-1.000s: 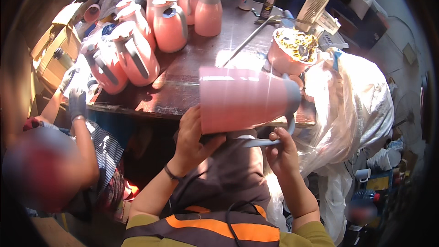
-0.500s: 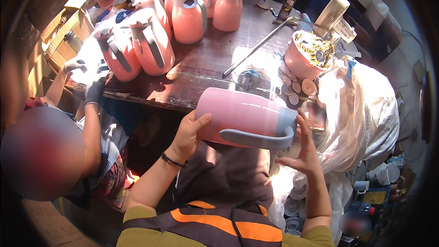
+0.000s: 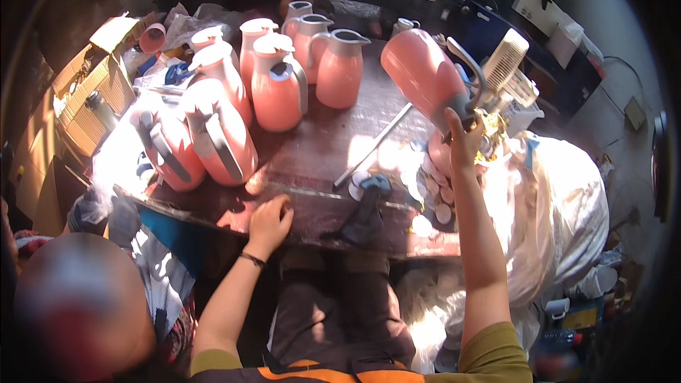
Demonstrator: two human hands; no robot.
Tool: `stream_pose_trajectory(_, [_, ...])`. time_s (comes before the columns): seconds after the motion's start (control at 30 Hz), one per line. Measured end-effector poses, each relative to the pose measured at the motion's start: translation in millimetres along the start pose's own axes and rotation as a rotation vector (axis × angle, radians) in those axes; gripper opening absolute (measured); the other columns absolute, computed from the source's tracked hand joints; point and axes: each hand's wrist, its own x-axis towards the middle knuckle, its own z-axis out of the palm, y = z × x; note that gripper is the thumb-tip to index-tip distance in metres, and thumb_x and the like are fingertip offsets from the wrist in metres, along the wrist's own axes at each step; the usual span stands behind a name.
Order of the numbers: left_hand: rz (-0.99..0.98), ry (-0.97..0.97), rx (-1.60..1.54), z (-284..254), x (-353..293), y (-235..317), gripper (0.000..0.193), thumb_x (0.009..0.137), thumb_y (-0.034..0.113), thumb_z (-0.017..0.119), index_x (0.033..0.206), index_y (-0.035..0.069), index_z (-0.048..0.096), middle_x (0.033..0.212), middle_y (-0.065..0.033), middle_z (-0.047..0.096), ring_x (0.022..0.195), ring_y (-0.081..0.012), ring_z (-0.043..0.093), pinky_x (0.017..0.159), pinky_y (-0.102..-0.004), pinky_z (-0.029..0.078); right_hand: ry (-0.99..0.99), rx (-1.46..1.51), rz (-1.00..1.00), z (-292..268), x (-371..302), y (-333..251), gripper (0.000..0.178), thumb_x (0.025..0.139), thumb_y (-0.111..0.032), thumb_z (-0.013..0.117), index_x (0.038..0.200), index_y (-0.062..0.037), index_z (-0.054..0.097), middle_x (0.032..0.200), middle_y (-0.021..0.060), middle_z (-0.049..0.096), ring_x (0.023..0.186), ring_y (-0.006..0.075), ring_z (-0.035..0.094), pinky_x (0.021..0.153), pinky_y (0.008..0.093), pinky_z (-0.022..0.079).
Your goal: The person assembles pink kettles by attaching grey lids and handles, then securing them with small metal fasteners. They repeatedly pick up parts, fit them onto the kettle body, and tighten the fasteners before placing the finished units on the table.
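Observation:
My right hand (image 3: pixel 464 137) grips a pink vacuum jug (image 3: pixel 423 74) by its grey neck. The jug is raised over the far right of the table, tilted with its base up and to the left. Its grey handle (image 3: pixel 477 74) points away to the right. My left hand (image 3: pixel 271 223) is at the near table edge, fingers curled together with nothing seen in them. Left of it stand two pink jugs with grey handles, the closer one (image 3: pixel 225 143) upright. Behind them several more pink jugs (image 3: pixel 278 99) stand in a group.
A dark cloth-like item (image 3: pixel 363 214) lies at the near edge of the table (image 3: pixel 305 159), beside a metal rod (image 3: pixel 372 147). Small round discs (image 3: pixel 436 191) are scattered at right. White plastic bags (image 3: pixel 560 198) bulge beside the table. A co-worker (image 3: pixel 85 298) sits at left.
The jug has gone from lying sideways before me to raised, base-up, at the far right. My left hand has let go of it, and my right hand now grips its neck.

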Motion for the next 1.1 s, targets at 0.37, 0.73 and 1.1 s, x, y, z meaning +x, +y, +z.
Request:
stream_pose_trajectory(0.37, [0.159, 0.091, 0.151, 10, -2, -9, 0.017, 0.084, 0.023, 0.063, 0.09, 0.008, 0.063, 0.078, -0.0064, 0.061, 0.072, -0.027, 0.058, 0.065, -0.0389, 0.043, 0.39, -0.297, 0.276, 180, 83, 157, 0.083, 0.063, -0.048, 0.084, 0.121, -0.0027, 0.047, 0.118, 0.0224, 0.057, 0.111, 0.035, 0.057, 0.097, 0.0408, 0.044])
stream_pose_trajectory(0.73, [0.141, 0.048, 0.214, 12, 2, -9, 0.017, 0.083, 0.025, 0.062, 0.089, 0.009, 0.064, 0.08, -0.0041, 0.062, 0.071, -0.0246, 0.058, 0.064, -0.0371, 0.042, 0.023, -0.225, -0.279, 256, 131, 156, 0.071, 0.087, -0.042, 0.062, 0.139, 0.0005, 0.038, 0.143, 0.0286, 0.034, 0.132, 0.0412, 0.036, 0.109, 0.0451, 0.031])
stream_pose_trajectory(1.1, [0.193, 0.167, 0.192, 15, 0, -10, 0.01, 0.079, 0.015, 0.063, 0.086, 0.008, 0.062, 0.078, -0.0056, 0.061, 0.071, -0.0258, 0.059, 0.064, -0.0375, 0.045, -0.331, -0.506, -0.572, 216, 93, 59, 0.047, 0.077, -0.04, 0.074, 0.103, -0.0023, 0.065, 0.125, 0.0182, 0.054, 0.103, 0.0336, 0.062, 0.087, 0.0365, 0.05])
